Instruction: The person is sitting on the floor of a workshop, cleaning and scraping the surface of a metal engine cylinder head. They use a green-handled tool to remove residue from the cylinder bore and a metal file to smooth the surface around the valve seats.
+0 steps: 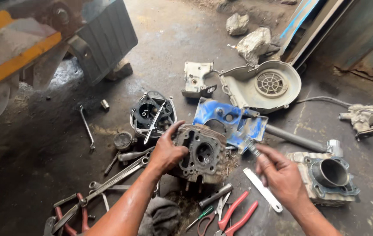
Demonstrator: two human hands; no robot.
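Cylinder head stands on the oily workshop floor, among scattered tools, where we steady it with our left hand, fingers curled over its top edge. Our right hand pinches a small wire brush just beside it, near red-handled pliers and a cylinder block.

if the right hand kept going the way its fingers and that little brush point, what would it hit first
The right hand points up and to the left, holding a small brush. Straight on, it would most likely meet the blue painted bracket beside the cylinder head that the left hand grips, though depth is hard to judge.
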